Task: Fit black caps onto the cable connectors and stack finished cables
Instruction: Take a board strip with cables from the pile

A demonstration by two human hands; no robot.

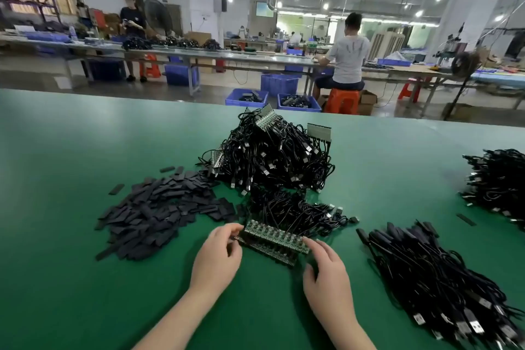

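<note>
Both my hands hold a green strip [274, 240] of joined connectors at the near edge of the green table [56, 179].

Head view: my left hand [217, 257] pinches the strip's left end between thumb and curled fingers; my right hand [326, 270] touches its right end, fingers bent over the corner, thumb apart beneath. The strip's black cables [298, 213] trail away from me, toward the big tangled heap [272, 156] of uncapped cables at the table's middle. A loose pile of flat black caps [159, 207] lies to the left, just beside the strip. Capped cables [434, 273] lie stacked to the right, and another bundle [500, 182] sits well apart at the far right edge. Beyond the table, a seated worker [348, 57] faces away on an orange stool [342, 99]; blue bins [247, 97] stand on the floor.
</note>
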